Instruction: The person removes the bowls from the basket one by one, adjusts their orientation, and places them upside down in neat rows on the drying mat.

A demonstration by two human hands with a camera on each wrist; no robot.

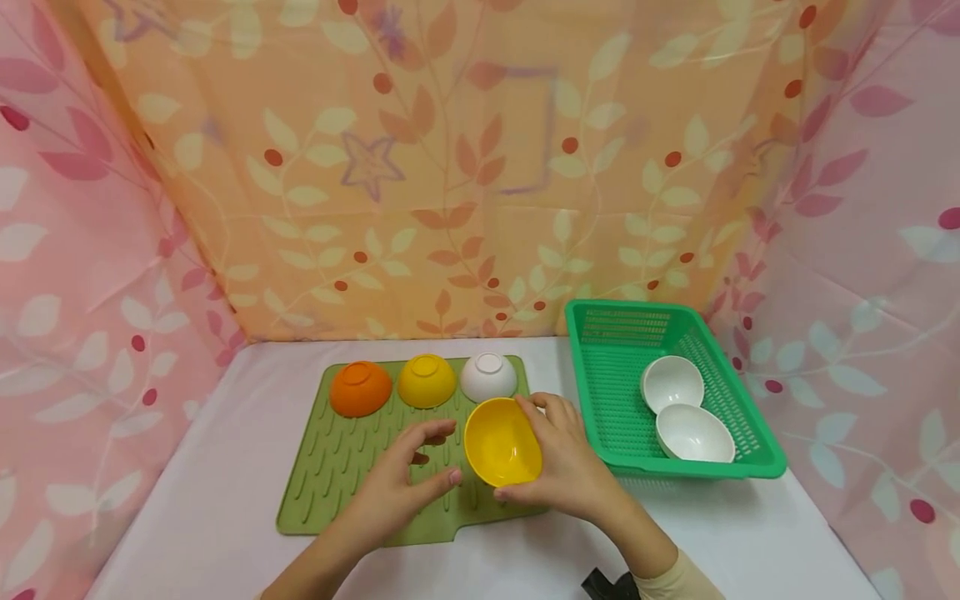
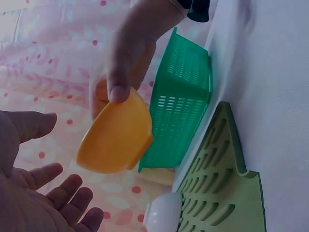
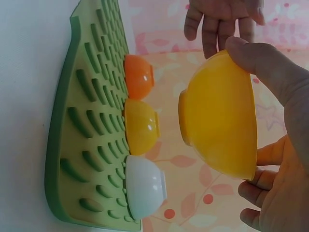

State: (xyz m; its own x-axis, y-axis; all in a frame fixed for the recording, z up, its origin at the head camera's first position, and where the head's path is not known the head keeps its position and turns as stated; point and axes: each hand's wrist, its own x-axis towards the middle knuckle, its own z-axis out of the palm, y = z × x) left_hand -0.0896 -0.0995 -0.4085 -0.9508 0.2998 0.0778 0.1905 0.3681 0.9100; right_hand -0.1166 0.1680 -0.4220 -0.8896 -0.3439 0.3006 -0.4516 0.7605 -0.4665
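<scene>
My right hand (image 1: 562,467) grips a yellow bowl (image 1: 502,442) by its rim, tilted with its opening toward me, above the green drying mat (image 1: 330,467). In the right wrist view the bowl (image 3: 219,125) hangs clear of the mat (image 3: 91,130), thumb over its rim. My left hand (image 1: 408,479) hovers just left of the bowl with fingers spread, holding nothing; its palm (image 2: 29,193) faces the bowl (image 2: 116,137). Along the mat's far edge sit an orange bowl (image 1: 361,388), a yellow bowl (image 1: 426,381) and a white bowl (image 1: 488,377), all upside down.
A green plastic basket (image 1: 622,392) stands to the right of the mat with two white bowls (image 1: 672,382) (image 1: 694,434) in it, right way up. Patterned cloth walls close in the white table (image 1: 217,500) at the back and both sides.
</scene>
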